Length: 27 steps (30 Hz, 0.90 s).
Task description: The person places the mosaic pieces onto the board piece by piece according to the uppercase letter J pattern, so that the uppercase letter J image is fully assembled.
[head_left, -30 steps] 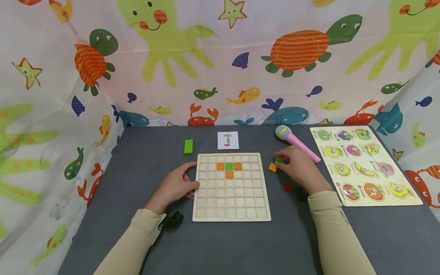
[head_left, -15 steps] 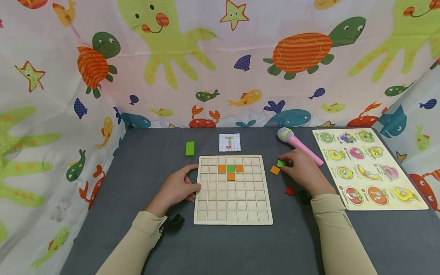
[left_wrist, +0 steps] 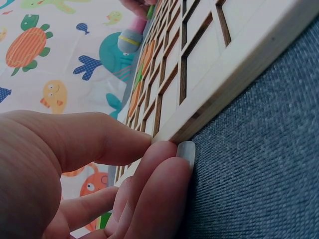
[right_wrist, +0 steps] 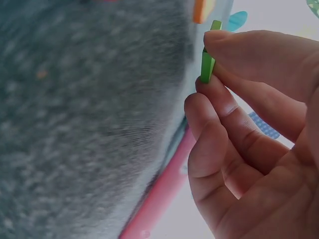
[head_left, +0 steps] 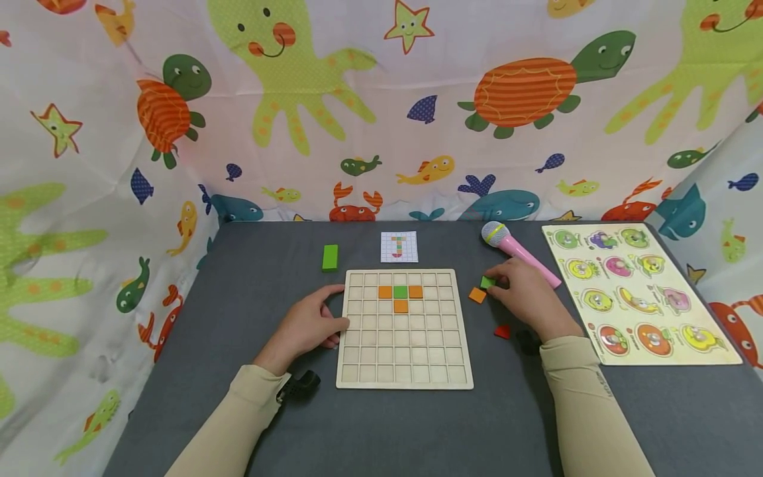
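Observation:
A wooden grid board point(head_left: 405, 338) lies on the dark table, with orange tiles point(head_left: 385, 292) around a green tile point(head_left: 400, 291) in its upper cells. At its left edge, my left hand point(head_left: 306, 326) grips the rim between thumb and fingers. My right hand point(head_left: 524, 293), to the right of the board, pinches a small green square tile point(right_wrist: 208, 59) between thumb and fingers. Close by lies a loose orange tile point(head_left: 477, 295). Nearer to me is a red piece point(head_left: 503, 331), its exact shape too small to tell.
Behind the board is a card point(head_left: 399, 247) printed with a coloured pattern, and a green block point(head_left: 330, 258) lies to its left. A pink toy microphone point(head_left: 524, 255) and a fruit puzzle board point(head_left: 640, 298) lie on the right. A patterned curtain point(head_left: 381, 119) backs the table.
The whole head view has shifted slightly down and right. My right fingers shift slightly on the green tile; my left hand stays at the board's edge.

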Each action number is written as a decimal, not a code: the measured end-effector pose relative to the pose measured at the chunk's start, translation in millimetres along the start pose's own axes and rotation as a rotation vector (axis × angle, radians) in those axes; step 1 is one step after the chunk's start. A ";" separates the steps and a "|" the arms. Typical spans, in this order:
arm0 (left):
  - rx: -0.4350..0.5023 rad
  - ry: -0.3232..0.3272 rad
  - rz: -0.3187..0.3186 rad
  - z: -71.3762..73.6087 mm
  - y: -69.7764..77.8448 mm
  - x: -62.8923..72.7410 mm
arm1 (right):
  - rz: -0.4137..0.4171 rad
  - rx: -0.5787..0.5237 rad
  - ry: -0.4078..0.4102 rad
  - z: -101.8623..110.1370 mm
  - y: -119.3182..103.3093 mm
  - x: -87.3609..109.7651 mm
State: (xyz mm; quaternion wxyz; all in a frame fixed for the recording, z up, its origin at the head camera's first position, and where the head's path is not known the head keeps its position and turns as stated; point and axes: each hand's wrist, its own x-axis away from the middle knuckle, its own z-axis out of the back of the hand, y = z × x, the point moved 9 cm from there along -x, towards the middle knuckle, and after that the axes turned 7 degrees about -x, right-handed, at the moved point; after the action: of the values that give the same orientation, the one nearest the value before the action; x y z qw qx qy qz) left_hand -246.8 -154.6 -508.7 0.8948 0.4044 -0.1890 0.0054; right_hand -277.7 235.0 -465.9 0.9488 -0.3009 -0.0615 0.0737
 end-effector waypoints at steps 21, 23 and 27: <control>-0.016 0.006 0.020 2.4 0.0 0.5 | 0.189 -0.002 -0.041 -41.5 -97.9 11.5; -0.015 0.007 0.020 2.4 -0.3 0.3 | 0.212 0.003 -0.061 -52.8 -108.7 12.9; -0.013 0.007 0.024 2.5 -1.1 0.6 | 0.273 0.025 -0.089 -71.0 -129.9 18.0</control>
State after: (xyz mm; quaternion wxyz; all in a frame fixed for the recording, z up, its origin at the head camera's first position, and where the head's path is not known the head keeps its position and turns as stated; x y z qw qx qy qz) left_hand -246.8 -157.2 -507.8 0.8980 0.3961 -0.1906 0.0161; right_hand -235.3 93.3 -446.8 0.9300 -0.2909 -0.0608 0.2163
